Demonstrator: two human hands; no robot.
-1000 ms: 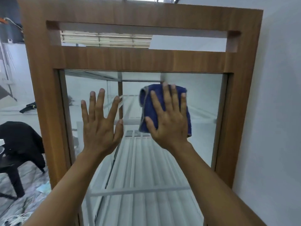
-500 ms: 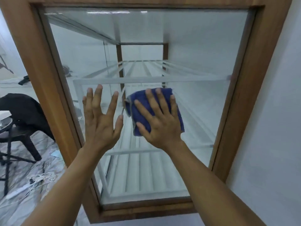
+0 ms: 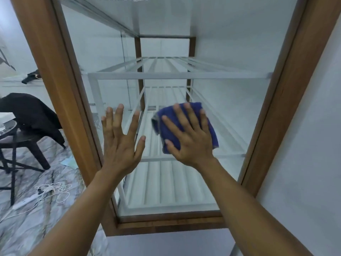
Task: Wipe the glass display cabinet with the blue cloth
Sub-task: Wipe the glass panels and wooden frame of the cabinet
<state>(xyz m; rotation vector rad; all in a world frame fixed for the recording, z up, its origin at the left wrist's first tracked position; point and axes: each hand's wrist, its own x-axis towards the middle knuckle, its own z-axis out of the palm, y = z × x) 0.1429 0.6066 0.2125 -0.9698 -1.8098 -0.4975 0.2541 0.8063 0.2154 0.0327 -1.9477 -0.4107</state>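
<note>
Moved: blue cloth has swept down the glass pane | right hand flat, fingers spread, pinning cloth mid-pane | left hand open, bare, bracing beside it | unwiped glass lies below; right hand nearer.

- The right hand covers most of the cloth; only its edges show.
- The cabinet top runs off the frame's upper edge.
- The chair at left is cut by the frame's left edge.
- Both forearms leave the bottom edge.
- The dark item at upper left is too small to identify.
</note>
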